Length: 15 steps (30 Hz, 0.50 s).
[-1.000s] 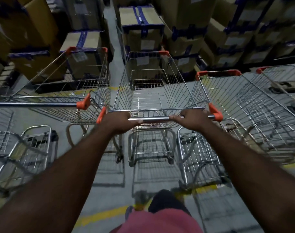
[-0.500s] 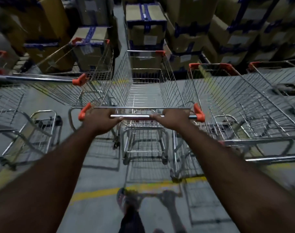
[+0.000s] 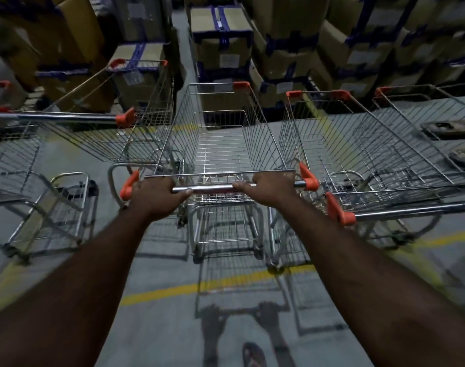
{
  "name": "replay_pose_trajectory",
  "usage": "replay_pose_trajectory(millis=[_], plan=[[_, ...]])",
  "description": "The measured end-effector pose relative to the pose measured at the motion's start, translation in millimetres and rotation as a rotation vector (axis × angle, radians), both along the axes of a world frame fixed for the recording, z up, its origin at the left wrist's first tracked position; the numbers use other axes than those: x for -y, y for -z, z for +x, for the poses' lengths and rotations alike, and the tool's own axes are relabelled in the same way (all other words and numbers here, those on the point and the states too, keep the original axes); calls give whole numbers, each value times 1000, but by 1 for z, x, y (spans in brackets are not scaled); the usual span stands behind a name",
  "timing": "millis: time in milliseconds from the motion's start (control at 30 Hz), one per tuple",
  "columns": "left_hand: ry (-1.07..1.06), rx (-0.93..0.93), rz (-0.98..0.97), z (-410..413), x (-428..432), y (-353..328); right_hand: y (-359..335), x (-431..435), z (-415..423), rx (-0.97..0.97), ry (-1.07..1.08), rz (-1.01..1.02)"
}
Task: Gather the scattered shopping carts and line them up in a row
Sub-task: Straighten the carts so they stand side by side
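Directly ahead of both hands, the held shopping cart [image 3: 226, 144] runs its long axis straight away from the person, toward the stacked cardboard boxes [image 3: 220, 30].

Left hand [image 3: 157, 197]: fingers curled over the steel handle bar [image 3: 210, 188], close to its left orange end cap.
Right hand [image 3: 268, 190]: clamped on the same bar, a little inboard of the right cap.
Neither hand is nearer; both are on the bar, level with each other.

Held cart: it stands in the gap between two parked carts. The right neighbour cart [image 3: 358, 154] lies just beside the right hand, roughly parallel. The left neighbour cart [image 3: 107, 139] lies beyond the left hand and looks angled off that line.

Judgement: the coming move turns on the front-to-back offset. The right neighbour's handle sits nearer the person than the held bar.

Change over the last second: the grip is unchanged. The right neighbour's handle has come into view beside the right forearm, so the held cart has gone deeper into the gap.
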State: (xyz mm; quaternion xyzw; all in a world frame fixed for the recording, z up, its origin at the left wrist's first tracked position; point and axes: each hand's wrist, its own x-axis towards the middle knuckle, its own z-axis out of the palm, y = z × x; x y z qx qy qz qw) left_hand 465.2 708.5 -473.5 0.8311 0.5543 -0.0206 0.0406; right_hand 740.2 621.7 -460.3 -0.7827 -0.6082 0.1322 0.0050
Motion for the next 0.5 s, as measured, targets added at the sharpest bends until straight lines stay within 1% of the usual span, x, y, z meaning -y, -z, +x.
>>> replay_pose_trajectory(millis=[133, 500], plan=[[-9, 7, -53, -5, 14, 0, 1, 13, -2, -21, 6, -24], [-18, 46, -57, -7, 63, -8, -1, 52, -8, -1, 14, -39]])
